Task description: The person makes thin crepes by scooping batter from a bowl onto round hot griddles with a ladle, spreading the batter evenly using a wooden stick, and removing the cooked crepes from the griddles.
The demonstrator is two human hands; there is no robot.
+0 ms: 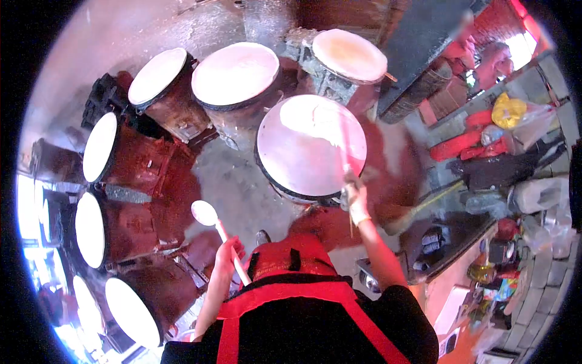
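Note:
In my left hand point(229, 252), the fingers are closed round the handle of a ladle point(204, 213). Its rounded bowl looks white and points forward, above the floor. My right hand point(353, 194) is at the near right rim of a round flat-topped griddle point(291, 158) on a drum-shaped stand. It is closed on a pale stick point(344, 145) that reaches forward over the griddle; its far end is blurred. A brighter white patch point(303, 115) covers the back part of that pinkish surface. I cannot tell what the stick's tip is like.
Several more round pale-topped drums stand in an arc, including one at the back point(236, 73), one at the back right point(350, 56) and one at left point(91, 230). A counter point(451, 276) is at my right. A yellow bag point(509, 110) lies farther right.

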